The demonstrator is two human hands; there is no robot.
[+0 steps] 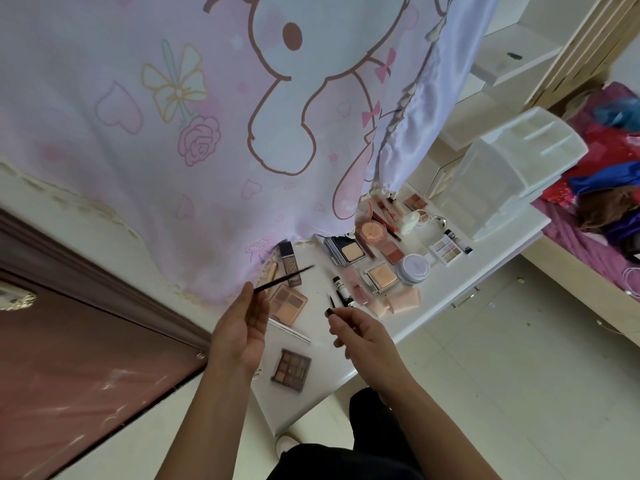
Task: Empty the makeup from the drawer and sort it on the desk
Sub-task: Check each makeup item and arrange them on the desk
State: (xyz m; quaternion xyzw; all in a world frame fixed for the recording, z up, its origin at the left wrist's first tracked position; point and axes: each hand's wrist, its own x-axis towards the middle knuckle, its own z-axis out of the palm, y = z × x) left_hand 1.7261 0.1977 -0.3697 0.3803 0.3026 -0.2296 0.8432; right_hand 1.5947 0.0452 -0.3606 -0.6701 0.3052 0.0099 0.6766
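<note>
My left hand [242, 327] pinches a thin black liner pen [284, 279] that points up and right over the white desk [460, 282]. My right hand [360, 336] holds its small black cap with a fine tip [331, 306]. Below the hands lie a peach eyeshadow palette [286, 304] and a brown palette [291, 369]. Further right sit a powder compact [347, 252], a second compact [381, 276], a round white jar [413, 268], a black-and-white tube [343, 291] and a pale multi-shade palette [446, 249]. A clear plastic drawer organiser [502, 174] stands at the desk's far right.
A pink cartoon-print curtain [207, 133] hangs over the desk's back edge. A brown door [69, 358] is at the left. A bed with red and purple cloth [606, 188] lies at the right. Pale floor tiles [502, 375] run beside the desk.
</note>
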